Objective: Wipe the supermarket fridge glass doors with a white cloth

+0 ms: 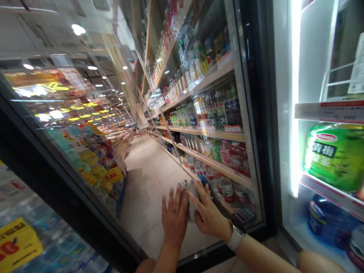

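Observation:
My left hand point(174, 214) lies flat against the glass door point(145, 223), fingers stretched out and a ring on one of them. Beside it, my right hand point(212, 214) presses a crumpled grey cloth point(192, 206) to the pane, with its fingers bent over it. Part of the cloth is hidden under the fingers, and its outline is blurred. A watch with a pale strap point(236, 237) is on my right wrist. Black framing point(71, 197) borders the glass, through or in which shelves and an aisle show.
On the right is a lit cooler with a green pack point(335, 155) on a shelf and a blue pack point(327, 220) below. Shelves of bottles point(210, 148) show in the pane. Wrapped bottles point(62, 231) and a yellow price sign point(19, 242) are at the lower left.

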Motion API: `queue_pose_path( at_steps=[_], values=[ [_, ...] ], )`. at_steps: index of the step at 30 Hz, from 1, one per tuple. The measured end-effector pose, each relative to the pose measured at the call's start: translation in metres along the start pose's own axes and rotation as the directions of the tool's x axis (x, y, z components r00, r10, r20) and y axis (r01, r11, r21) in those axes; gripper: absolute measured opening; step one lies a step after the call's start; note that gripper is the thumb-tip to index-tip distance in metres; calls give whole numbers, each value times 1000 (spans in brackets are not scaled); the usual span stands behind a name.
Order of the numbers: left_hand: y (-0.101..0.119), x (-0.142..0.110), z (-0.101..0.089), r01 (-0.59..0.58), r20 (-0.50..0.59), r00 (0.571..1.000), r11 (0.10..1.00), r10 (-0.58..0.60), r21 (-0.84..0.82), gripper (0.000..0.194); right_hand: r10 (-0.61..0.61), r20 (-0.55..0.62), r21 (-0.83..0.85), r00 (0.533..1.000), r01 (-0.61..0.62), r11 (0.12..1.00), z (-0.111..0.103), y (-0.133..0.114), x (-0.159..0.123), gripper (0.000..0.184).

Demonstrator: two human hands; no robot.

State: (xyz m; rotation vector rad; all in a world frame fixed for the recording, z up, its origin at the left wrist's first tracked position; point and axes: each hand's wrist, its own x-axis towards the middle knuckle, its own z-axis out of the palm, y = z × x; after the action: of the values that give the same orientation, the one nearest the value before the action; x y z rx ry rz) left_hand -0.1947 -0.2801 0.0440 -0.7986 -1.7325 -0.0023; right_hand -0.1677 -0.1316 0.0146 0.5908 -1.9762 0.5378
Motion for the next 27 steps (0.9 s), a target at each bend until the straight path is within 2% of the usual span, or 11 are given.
queue_pose_path(
  at_steps=[4, 8, 10, 13, 18, 24, 27],
  values=[
    [-1, 23, -6, 60, -3, 998, 997, -60, -52, 59, 51, -41, -49, 998, -53, 997, 2, 6, 2, 83],
    [19, 18, -6, -13, -96, 995, 985, -3, -171, 61, 76, -62, -71, 995, -81, 994, 9, 5, -2, 67],
    [26, 10, -3, -48, -69, 997, 980, 35, -193, 61, 106, -82, -79, 991, -113, 990, 10, 5, -1, 64],
    [25, 5, 6, -24, 12, 1000, 992, 26, -122, 60, 119, -68, -89, 991, -125, 988, 7, 7, 1, 68],
    [8, 18, 16, -21, -47, 999, 999, 22, 26, 62, 54, -60, -201, 997, -65, 977, -6, 29, 1, 69],
    [-27, 41, 0, -175, -44, 983, 984, 176, 28, 60, -2, -84, -369, 996, -29, 929, -12, 54, -17, 58],
    [-50, 50, -10, -85, -107, 990, 995, 91, 57, 63, 1, -91, -404, 996, -38, 914, -8, 54, -24, 55]
  ],
)
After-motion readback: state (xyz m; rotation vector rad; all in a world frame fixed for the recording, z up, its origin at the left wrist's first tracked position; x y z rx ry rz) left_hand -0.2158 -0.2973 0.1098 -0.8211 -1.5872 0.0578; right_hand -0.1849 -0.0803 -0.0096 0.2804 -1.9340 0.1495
